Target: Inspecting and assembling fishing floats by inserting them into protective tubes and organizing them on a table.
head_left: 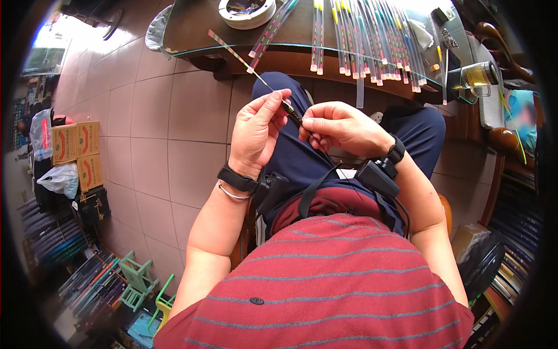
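A slim fishing float (292,112) with a dark, speckled body is held over my lap between both hands. Its banded, light-coloured tip points up and left toward the table edge, and its thin stem runs down on the right-hand side. My left hand (254,132) pinches it at the upper end of the body, thumb against fingers. With thumb and index finger, my right hand (343,127) grips the lower end; the remaining fingers curl underneath. Beyond my hands, several clear tubes (372,43) with coloured floats inside lie on a dark table (195,29), their ends overhanging its edge.
A round white tin (248,14) stands on the table. At the right are a glass mug (479,75) of yellowish liquid and a wooden armrest (503,52). Cardboard boxes (75,142) and a small green stool (138,280) are on the left.
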`<state>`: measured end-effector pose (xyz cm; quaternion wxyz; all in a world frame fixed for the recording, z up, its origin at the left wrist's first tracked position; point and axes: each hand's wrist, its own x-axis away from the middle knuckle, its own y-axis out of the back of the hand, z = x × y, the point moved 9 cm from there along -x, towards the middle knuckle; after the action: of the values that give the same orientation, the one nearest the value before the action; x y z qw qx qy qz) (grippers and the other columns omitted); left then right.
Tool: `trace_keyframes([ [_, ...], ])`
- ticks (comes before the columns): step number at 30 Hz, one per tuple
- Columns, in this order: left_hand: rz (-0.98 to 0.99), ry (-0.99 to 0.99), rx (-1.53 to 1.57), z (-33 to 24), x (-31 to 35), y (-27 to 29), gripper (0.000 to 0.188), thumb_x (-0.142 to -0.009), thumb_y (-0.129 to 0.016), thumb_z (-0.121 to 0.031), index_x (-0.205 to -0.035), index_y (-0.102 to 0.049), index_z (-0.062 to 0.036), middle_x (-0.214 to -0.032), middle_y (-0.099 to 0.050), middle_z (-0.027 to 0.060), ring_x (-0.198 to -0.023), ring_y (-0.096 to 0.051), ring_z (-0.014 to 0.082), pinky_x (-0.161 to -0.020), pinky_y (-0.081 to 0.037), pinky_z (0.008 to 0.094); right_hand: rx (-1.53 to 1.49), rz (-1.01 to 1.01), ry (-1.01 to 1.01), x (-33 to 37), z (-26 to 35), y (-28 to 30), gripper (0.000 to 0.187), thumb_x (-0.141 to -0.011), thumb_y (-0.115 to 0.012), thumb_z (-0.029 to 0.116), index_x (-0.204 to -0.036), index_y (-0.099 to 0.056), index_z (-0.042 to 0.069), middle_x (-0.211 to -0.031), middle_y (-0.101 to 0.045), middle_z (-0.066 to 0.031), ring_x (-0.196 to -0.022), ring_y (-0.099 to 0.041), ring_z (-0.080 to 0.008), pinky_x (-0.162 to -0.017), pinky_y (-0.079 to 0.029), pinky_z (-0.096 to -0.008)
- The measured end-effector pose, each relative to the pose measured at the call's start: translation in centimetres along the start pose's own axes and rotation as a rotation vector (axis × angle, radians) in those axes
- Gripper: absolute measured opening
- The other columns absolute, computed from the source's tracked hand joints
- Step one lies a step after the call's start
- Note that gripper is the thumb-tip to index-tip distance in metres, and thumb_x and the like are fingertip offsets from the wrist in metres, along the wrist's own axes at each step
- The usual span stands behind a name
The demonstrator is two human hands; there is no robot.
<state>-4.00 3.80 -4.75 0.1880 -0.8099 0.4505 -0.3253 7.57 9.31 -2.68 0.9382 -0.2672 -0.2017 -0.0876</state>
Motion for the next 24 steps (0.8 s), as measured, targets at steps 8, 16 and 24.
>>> trace_keyframes([
  [8, -0.023, 0.019, 0.047, 0.4, 0.0, 0.4, 0.021, -0.094, -0.061, -0.016, -0.106, -0.068, 0.0002, -0.087, -0.068, 0.0037, -0.073, -0.061, 0.0087, -0.067, -0.053, 0.0217, -0.231, -0.021, 0.008, 1.6, -1.2, -0.2, 0.021, -0.095, -0.061, 0.02, -0.103, -0.064, 0.001, -0.088, -0.066, -0.002, -0.073, -0.059, -0.0043, -0.063, -0.046, -0.0168],
  [16, -0.024, 0.017, 0.02, 0.8, 0.0, 0.4, 0.021, -0.094, -0.062, -0.016, -0.105, -0.068, -0.0001, -0.087, -0.068, 0.0035, -0.072, -0.061, 0.0086, -0.068, -0.052, 0.0217, -0.24, -0.082, 0.025, 2.0, -1.8, 0.6, 0.02, -0.094, -0.062, 0.019, -0.102, -0.065, 0.001, -0.084, -0.066, -0.0013, -0.069, -0.058, -0.0027, -0.059, -0.045, -0.015],
  [24, -0.062, 0.013, 0.006, 0.9, 0.1, 0.6, 0.018, -0.093, -0.063, -0.016, -0.102, -0.07, -0.0014, -0.085, -0.069, 0.0023, -0.071, -0.061, 0.0084, -0.067, -0.051, 0.0216, -0.246, -0.111, 0.017, 1.7, -2.7, 1.0, 0.018, -0.094, -0.062, 0.017, -0.102, -0.065, 0.001, -0.084, -0.066, -0.0013, -0.069, -0.058, -0.0024, -0.06, -0.046, -0.0144],
])
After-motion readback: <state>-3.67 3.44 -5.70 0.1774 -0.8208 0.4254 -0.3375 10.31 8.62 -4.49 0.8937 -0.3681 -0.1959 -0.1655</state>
